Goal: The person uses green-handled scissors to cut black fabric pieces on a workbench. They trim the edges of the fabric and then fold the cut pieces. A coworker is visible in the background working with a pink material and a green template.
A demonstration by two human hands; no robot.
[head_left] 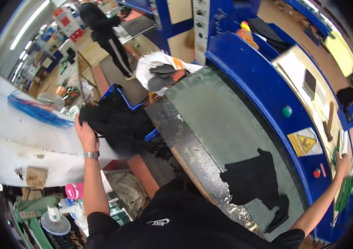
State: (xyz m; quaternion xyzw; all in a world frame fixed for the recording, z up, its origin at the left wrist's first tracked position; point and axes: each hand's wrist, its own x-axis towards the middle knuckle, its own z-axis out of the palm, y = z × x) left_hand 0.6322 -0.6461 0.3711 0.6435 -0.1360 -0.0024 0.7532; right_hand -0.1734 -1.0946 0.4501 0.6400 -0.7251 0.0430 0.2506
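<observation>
My left hand [87, 135], with a metal watch on the wrist, grips the edge of a bunched black cloth [118, 118]. The cloth hangs over a blue crate [151, 135], and its lower part is blurred. Far to the right, my right hand [342, 165] reaches onto the light shelf board of the blue machine; its fingers are closed, and what is in them is too small to name. Beside it lie a white stick-like item [344, 143] and a hank of green cord [344, 193]. A cut black fabric piece [253, 178] lies on the green machine bed.
The blue machine [251, 79] carries a green button [287, 111], a red button [317, 172] and a yellow warning label [305, 142]. A white sack [147, 74] with dark scraps stands behind the bed. Another person [104, 29] stands at the back left. A white-covered table [27, 137] is at left.
</observation>
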